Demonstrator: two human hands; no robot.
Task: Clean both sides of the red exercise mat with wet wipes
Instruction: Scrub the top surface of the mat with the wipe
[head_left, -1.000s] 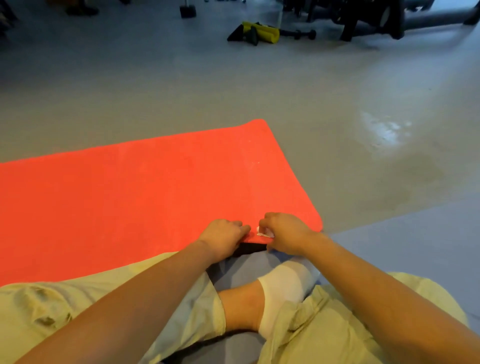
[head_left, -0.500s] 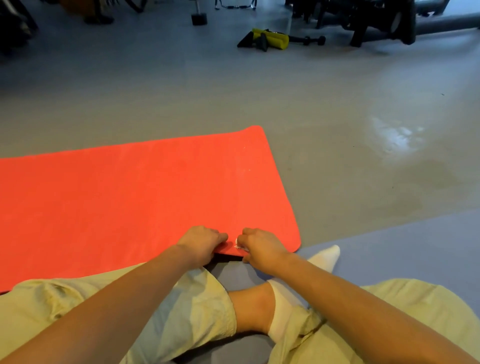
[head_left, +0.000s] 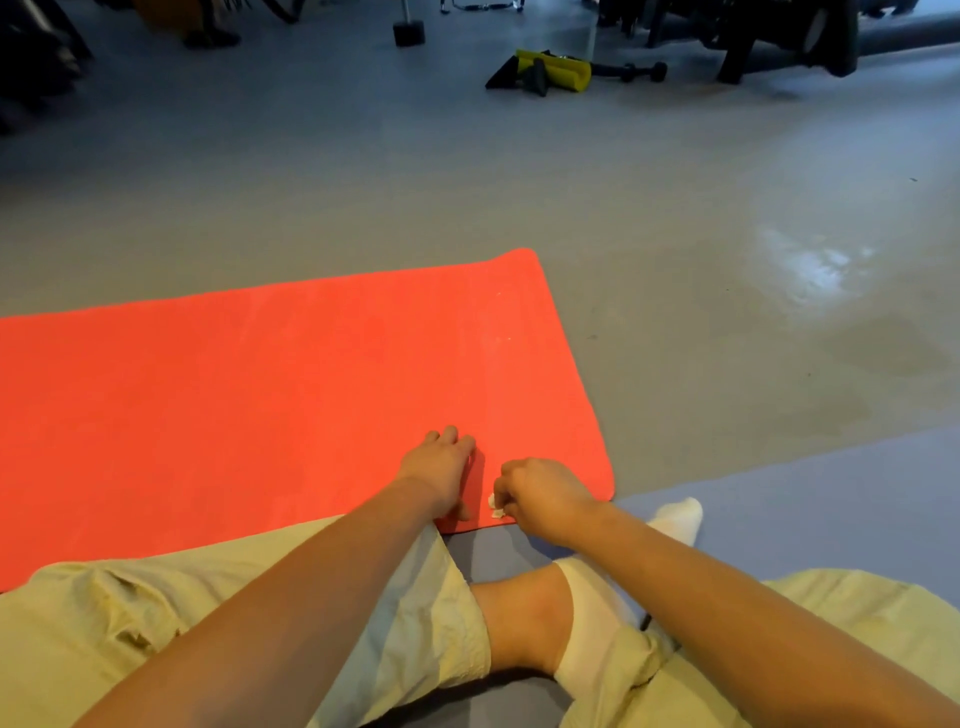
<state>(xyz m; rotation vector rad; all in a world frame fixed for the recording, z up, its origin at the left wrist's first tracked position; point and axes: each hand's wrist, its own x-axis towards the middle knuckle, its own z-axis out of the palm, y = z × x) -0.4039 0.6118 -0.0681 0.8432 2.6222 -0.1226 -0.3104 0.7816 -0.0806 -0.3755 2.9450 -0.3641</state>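
The red exercise mat (head_left: 249, 395) lies flat on the grey floor and runs off the left edge of the view. My left hand (head_left: 441, 467) rests flat on the mat near its near edge, fingers stretched forward. Just to its right, my right hand (head_left: 543, 496) is curled around a small crumpled white wet wipe (head_left: 494, 506) and holds it against the mat's near edge, close to the near right corner.
I sit cross-legged on a blue-grey floor mat (head_left: 779, 499), my knees in pale green trousers (head_left: 208, 634) and a white sock (head_left: 675, 517) right below the hands. Yellow and black gym gear (head_left: 550, 70), dumbbells and machines stand far across the floor.
My left hand has let go of the mat's near edge and now lies flat further onto the mat. The edge, lifted before, is down again. The view has tilted up slightly.
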